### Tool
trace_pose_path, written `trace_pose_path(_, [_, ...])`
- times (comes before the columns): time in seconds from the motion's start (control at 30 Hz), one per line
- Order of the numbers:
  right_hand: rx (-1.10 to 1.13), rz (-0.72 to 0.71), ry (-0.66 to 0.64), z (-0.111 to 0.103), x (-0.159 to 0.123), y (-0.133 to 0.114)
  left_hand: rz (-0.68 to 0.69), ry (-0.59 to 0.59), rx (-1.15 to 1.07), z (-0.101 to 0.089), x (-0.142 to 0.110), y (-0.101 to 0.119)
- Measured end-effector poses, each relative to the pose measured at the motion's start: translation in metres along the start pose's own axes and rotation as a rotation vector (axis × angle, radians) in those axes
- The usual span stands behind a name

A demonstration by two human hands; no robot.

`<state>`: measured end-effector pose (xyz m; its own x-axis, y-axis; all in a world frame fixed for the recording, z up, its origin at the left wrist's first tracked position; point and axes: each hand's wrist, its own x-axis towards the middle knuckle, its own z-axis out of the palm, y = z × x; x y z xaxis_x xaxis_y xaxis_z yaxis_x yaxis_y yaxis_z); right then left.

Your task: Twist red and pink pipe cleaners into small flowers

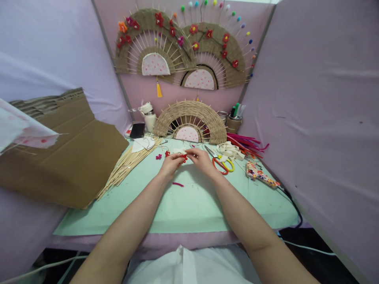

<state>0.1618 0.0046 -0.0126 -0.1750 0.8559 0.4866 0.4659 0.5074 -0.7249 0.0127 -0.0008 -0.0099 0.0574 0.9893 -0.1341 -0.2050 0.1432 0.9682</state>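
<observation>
My two hands meet over the middle of the green tabletop (189,213). Between them is a small red pipe-cleaner flower (184,157). My left hand (171,165) pinches it from the left, while the fingers of my right hand (199,159) close on its upper right side. Fingers hide part of the flower. Just left of my hands lie another red flower (167,153) and a magenta flower (159,157). A short magenta pipe-cleaner piece (178,184) rests on the cloth nearer to me.
Scissors (220,165) and a patterned glue gun (260,174) lie at right, beside pipe cleaners (248,144). Thin sticks (127,165) and a large cardboard sheet (65,157) are at left. A twine-wrapped fan (192,112) stands behind; two flowered fans (148,27) hang above.
</observation>
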Motion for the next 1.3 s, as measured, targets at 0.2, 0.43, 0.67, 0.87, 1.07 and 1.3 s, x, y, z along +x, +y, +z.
trace_pose_path(0.2, [-0.072,-0.12,-0.062,0.0,-0.001,0.0,-0.054,-0.052,-0.048,-0.001,-0.005,0.005])
trace_pose_path(0.43, [-0.19,-0.186,-0.096,-0.003,-0.002,-0.003,-0.064,-0.07,-0.087,-0.004,-0.004,0.006])
trace_pose_path(0.67, [-0.195,-0.192,-0.137,-0.002,-0.002,-0.005,-0.062,-0.079,-0.035,-0.01,-0.002,0.007])
trace_pose_path(0.87, [-0.25,-0.167,-0.17,-0.001,-0.002,-0.006,-0.063,-0.098,-0.026,-0.012,-0.001,0.007])
trace_pose_path(1.07, [-0.305,-0.139,-0.188,0.001,-0.003,-0.011,-0.048,-0.081,-0.001,-0.011,-0.001,0.005])
trace_pose_path(1.3, [-0.129,-0.038,-0.072,0.0,-0.002,-0.007,0.017,-0.024,0.043,-0.008,0.0,0.009])
